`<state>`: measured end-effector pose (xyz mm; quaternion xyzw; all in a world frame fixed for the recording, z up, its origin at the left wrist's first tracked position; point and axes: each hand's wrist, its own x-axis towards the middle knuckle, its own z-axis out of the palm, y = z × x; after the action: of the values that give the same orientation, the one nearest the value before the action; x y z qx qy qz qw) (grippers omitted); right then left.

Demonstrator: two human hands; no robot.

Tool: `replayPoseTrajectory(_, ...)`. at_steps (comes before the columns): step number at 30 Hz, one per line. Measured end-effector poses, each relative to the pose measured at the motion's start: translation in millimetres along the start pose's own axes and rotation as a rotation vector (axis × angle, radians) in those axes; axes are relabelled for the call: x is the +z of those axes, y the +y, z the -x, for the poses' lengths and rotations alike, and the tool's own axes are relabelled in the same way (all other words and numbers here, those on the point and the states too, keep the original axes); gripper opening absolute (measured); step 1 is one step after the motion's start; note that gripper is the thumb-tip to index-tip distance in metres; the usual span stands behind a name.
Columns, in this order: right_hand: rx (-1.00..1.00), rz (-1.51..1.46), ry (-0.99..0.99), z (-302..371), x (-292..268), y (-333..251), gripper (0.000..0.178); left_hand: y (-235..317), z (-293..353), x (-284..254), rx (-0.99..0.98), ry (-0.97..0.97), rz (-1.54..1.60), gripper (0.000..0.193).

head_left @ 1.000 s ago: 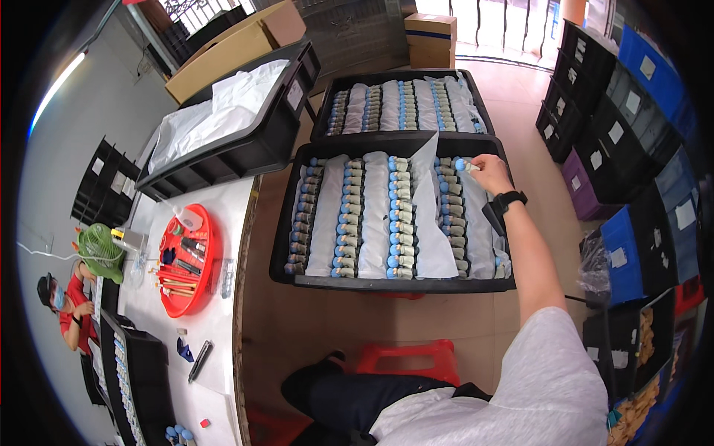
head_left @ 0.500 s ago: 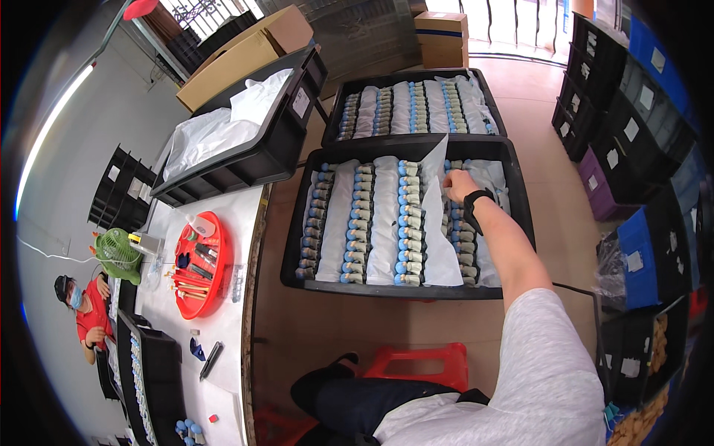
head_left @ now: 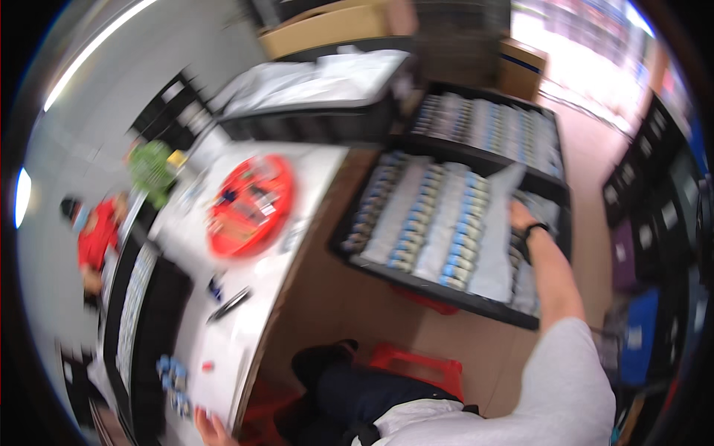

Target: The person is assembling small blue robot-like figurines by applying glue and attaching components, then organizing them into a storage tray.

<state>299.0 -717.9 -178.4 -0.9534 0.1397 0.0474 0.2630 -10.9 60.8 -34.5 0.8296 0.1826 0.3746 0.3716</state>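
A person's right hand is dipping into a black plastic rectangular tray at its right side, where small blue-and-pale rounded pieces are lying in tight columns. Blur is hiding the fingertips; whether they are pinching a piece, one cannot tell. The left hand is barely showing at the lower edge, two fingers standing slightly apart, the rest cut off.

Three columns are plainly filling the near tray, and part of a fourth is showing beside the right hand; packing there appears well advanced. A second black plastic tray behind it is also holding filled columns. A loose cluster of blue-topped pieces is sitting on the smooth white tabletop, seemingly not yet laid in rows.

Soft, creased white sheeting is separating the columns, one strip rising to a peak near the hand. The pieces are looking knobbly against the tray's stiff, straight walls. On the table, a glossy red round plastic tray is holding slim tools.
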Motion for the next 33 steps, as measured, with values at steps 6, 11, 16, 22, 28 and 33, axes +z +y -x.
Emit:
replayPoseTrajectory(6,-0.125,-0.073,0.276,-22,-21,42,0.035,72,14,13,-0.003,0.103,-0.04,0.02)
replayPoseTrajectory(11,-0.311,-0.55,0.725,-69,-113,43,0.032,100,-13,-9,0.076,0.084,-0.087,0.016)
replayPoseTrajectory(16,-0.627,-1.027,0.157,134,-40,-311,0.029,96,-57,-55,0.09,0.069,-0.188,0.016)
replayPoseTrajectory(22,-0.865,-1.08,-0.751,282,82,-486,0.024,53,-125,-57,0.201,-0.172,-0.582,0.017)
replayPoseTrajectory(28,-1.08,-1.052,-0.982,349,151,-547,0.021,40,-154,-18,0.242,-0.382,-0.827,0.027)
replayPoseTrajectory(33,-1.155,-0.996,-0.943,362,170,-568,0.021,27,-144,-31,0.259,-0.244,-0.744,0.029)
